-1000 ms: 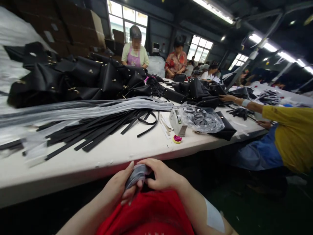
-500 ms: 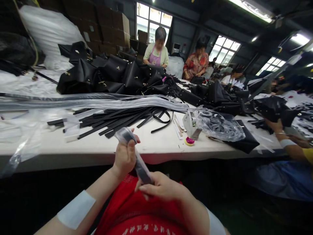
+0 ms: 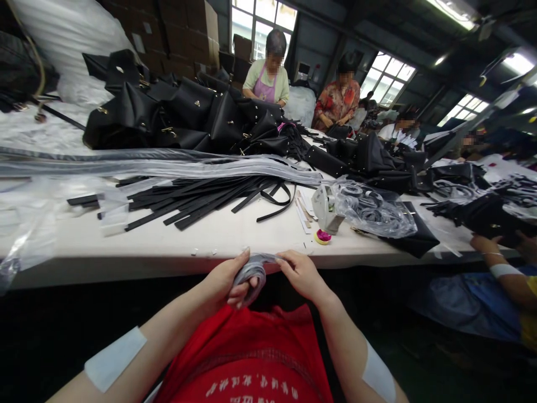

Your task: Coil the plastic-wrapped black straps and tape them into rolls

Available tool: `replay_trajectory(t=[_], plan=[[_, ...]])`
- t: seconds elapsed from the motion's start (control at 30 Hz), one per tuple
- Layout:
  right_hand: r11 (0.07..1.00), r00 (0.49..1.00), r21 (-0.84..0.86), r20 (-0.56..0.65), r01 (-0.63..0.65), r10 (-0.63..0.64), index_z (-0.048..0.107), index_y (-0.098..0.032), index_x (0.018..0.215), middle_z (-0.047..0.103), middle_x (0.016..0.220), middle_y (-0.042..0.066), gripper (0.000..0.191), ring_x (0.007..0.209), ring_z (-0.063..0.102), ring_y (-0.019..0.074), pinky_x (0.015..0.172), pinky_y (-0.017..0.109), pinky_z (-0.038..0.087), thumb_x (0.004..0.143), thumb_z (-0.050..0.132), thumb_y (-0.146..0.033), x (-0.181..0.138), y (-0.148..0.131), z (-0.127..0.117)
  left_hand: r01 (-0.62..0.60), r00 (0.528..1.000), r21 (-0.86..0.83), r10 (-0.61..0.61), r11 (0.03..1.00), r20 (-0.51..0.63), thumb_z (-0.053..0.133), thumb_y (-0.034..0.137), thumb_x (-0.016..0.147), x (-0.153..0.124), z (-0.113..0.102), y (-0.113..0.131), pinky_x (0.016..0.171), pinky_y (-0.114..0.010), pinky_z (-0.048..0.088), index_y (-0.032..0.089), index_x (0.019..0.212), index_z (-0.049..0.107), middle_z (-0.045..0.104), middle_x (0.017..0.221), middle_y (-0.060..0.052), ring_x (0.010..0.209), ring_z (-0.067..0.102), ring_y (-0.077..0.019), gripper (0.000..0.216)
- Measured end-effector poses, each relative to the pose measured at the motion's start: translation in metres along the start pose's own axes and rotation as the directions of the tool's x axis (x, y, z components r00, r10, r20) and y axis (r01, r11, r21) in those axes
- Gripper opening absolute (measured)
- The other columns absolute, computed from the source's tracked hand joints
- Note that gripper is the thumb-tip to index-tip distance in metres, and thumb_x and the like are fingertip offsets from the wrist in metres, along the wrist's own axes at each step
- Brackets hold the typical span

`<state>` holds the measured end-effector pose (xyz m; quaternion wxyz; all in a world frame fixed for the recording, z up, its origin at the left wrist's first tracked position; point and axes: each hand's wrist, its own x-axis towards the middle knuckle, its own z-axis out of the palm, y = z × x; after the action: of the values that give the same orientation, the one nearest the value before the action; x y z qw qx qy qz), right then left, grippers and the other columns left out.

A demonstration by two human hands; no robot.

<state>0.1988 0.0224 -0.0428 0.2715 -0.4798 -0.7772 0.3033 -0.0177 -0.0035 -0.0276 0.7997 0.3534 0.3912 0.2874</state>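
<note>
Between my hands, just off the table's front edge, is a dark strap in clear plastic wrap, wound into a coil. My left hand is closed around the coil, some fingertips poking through its middle. With thumb and fingers pinched, my right hand holds the strap's end out to the right. Beyond them on the white table lies a fan of black flat straps. Behind that fan, long plastic-wrapped straps stretch across from the left.
Black bags are heaped at the back. A clear plastic bag of coiled straps, a grey-white holder and a small yellow-and-magenta roll sit right of centre. A co-worker's hands handle a black bag at far right.
The wrapped strap, stretched diagonally before, is now wound into a coil in my left hand. My right hand has risen to the level of the table edge, holding the end.
</note>
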Motion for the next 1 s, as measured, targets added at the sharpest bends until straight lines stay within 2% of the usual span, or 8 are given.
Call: replay_trajectory(t=[0.27,0.4,0.47,0.6,0.7,0.8,0.87,1.0], plan=[[0.933,0.942,0.301,0.322,-0.196,0.094,0.066,-0.015,0.090,0.060,0.068,0.000,0.029,0.063,0.055,0.0119,0.064,0.024,0.043,0.091,0.054,-0.041,-0.011,-0.011,0.039,-0.282,0.958,-0.429,0.276,0.858,-0.077,0.023,0.045,0.099,-0.009,-0.009,0.048,0.051,-0.021,0.045,0.005,0.087,0.065,0.042,0.051,0.004,0.042,0.042,-0.0072,0.059],[0.726,0.782,0.555,0.622,-0.406,-0.039,0.063,-0.014,0.091,0.051,0.056,-0.004,0.038,0.047,0.042,0.0066,0.047,0.019,0.034,0.093,0.048,-0.049,-0.022,-0.035,0.049,-0.667,0.660,0.141,0.668,0.732,-0.345,0.039,0.049,0.094,0.004,-0.008,0.044,0.077,-0.033,0.049,0.014,0.102,0.060,0.059,0.083,-0.004,0.076,0.059,-0.0171,0.042],[0.516,0.751,0.702,0.641,-0.490,-0.159,0.061,-0.013,0.092,0.053,0.056,-0.004,0.036,0.043,0.043,0.0065,0.046,0.020,0.035,0.093,0.050,-0.047,-0.024,-0.047,0.044,-0.593,0.534,0.612,0.825,0.523,-0.187,0.043,0.054,0.090,0.011,-0.008,0.028,0.081,-0.037,0.046,0.015,0.093,0.060,0.060,0.086,-0.008,0.081,0.057,-0.0218,0.042],[0.059,0.833,0.862,0.503,-0.504,-0.231,0.058,-0.013,0.092,0.044,0.048,-0.009,0.022,0.035,0.034,0.0052,0.054,0.023,0.045,0.093,0.050,-0.033,-0.021,-0.056,0.025,-0.410,0.629,0.911,0.738,0.047,0.245,0.028,0.047,0.093,0.016,-0.009,-0.008,0.068,-0.036,0.042,0.018,0.074,0.057,0.057,0.070,-0.007,0.067,0.052,-0.0225,0.045],[-0.058,0.831,0.832,0.542,-0.552,-0.127,0.058,-0.013,0.094,0.037,0.050,-0.010,0.028,0.036,0.026,0.0051,0.056,0.023,0.045,0.095,0.040,-0.034,-0.018,-0.053,0.012,-0.302,0.731,0.951,0.658,0.071,0.183,0.026,0.042,0.095,0.015,-0.010,-0.019,0.060,-0.031,0.037,0.020,0.071,0.058,0.059,0.065,-0.005,0.061,0.052,-0.0203,0.046],[0.117,0.900,0.895,0.419,-0.431,0.117,0.060,-0.015,0.094,0.033,0.049,-0.008,0.059,0.036,0.025,0.0080,0.056,0.029,0.046,0.097,0.017,-0.056,-0.020,-0.050,-0.002,-0.217,0.849,0.916,0.529,0.337,0.006,0.032,0.047,0.094,0.016,-0.009,-0.020,0.055,-0.027,0.034,0.019,0.068,0.063,0.060,0.061,-0.003,0.057,0.052,-0.0172,0.049],[0.423,0.962,0.879,0.124,-0.220,0.242,0.062,-0.017,0.091,0.039,0.050,-0.004,0.071,0.040,0.036,0.0115,0.062,0.034,0.048,0.092,0.011,-0.066,-0.023,-0.050,-0.014,-0.151,0.930,0.797,0.358,0.585,-0.087,0.033,0.055,0.092,0.014,-0.008,-0.020,0.048,-0.025,0.032,0.018,0.065,0.063,0.055,0.050,-0.001,0.047,0.048,-0.0145,0.056],[0.964,0.960,0.241,-0.277,0.110,-0.040,0.068,-0.022,0.098,0.063,0.102,0.011,0.041,0.100,0.058,0.0254,0.095,0.043,0.043,0.086,0.053,-0.058,-0.023,-0.047,-0.033,0.003,1.000,0.424,-0.009,0.906,0.012,0.035,0.069,0.086,0.005,-0.004,-0.024,0.036,-0.023,0.027,0.016,0.064,0.062,0.044,0.038,0.004,0.032,0.037,-0.0103,0.064]])
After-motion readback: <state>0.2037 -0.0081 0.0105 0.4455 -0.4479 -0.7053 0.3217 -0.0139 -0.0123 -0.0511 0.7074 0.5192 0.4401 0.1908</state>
